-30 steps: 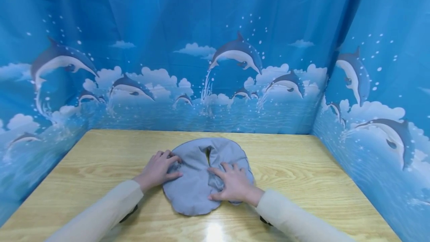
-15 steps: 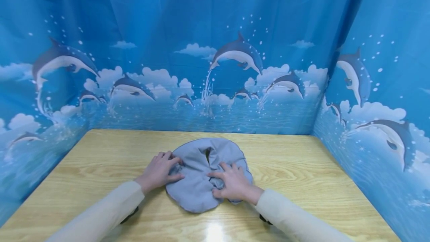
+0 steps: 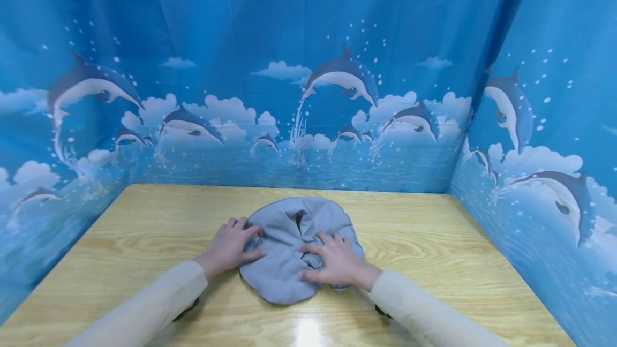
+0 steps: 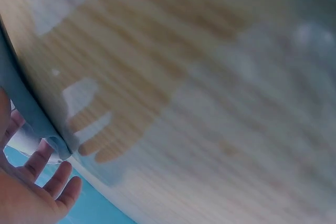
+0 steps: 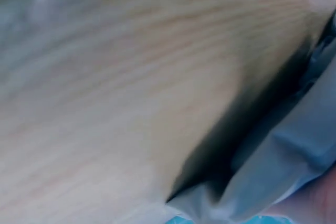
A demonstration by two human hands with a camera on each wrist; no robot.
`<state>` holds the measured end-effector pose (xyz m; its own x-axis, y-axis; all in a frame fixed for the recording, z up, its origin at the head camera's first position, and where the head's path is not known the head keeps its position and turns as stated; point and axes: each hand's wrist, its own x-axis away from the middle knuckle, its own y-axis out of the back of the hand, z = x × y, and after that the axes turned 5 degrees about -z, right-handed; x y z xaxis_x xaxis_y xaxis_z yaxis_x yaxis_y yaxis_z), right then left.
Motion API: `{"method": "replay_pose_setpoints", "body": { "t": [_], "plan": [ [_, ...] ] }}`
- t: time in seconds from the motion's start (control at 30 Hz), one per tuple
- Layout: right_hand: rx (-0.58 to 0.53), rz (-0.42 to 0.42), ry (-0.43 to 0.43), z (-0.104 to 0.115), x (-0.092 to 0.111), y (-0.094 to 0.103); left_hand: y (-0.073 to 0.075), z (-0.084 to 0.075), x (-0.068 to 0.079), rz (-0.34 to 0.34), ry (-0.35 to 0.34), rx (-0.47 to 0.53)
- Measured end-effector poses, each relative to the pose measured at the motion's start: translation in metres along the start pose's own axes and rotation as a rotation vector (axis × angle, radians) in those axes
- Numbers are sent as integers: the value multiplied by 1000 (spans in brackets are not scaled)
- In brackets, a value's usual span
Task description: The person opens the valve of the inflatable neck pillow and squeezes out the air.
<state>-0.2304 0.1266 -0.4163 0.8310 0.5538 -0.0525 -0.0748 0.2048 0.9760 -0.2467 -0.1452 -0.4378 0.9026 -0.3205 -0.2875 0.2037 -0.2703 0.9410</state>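
A rounded piece of grey cloth with a wavy edge lies on the wooden table in the head view. A dark slit opens near its top middle, and folds run from it. At the cloth's left side, my left hand grips the fabric with bent fingers. My right hand lies over the right half, gathering a fold between thumb and fingers. Loosely bent fingers of the left hand show by the cloth edge in the left wrist view. The right wrist view shows a raised grey fold; most of that hand is out of frame.
The light wooden table extends around the cloth on all sides. Behind it and along the sides hangs a blue curtain printed with dolphins and clouds. A bright reflection lies near the table's front.
The cloth has drawn in slightly: its lower edge moved up and its lower left edge moved right. The right hand's fingers have bunched up the fold under them. The left hand has barely shifted.
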Motion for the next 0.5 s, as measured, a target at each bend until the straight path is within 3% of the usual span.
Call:
{"method": "replay_pose_setpoints", "body": {
  "t": [0.17, 0.5],
  "plan": [
    [6, 47, -38, 5, -1, 4, 0, 2, 0, -11, -9, 18],
    [47, -1, -46, 11, 2, -3, 2, 1, 0, -10, -15, 16]
  ]
}}
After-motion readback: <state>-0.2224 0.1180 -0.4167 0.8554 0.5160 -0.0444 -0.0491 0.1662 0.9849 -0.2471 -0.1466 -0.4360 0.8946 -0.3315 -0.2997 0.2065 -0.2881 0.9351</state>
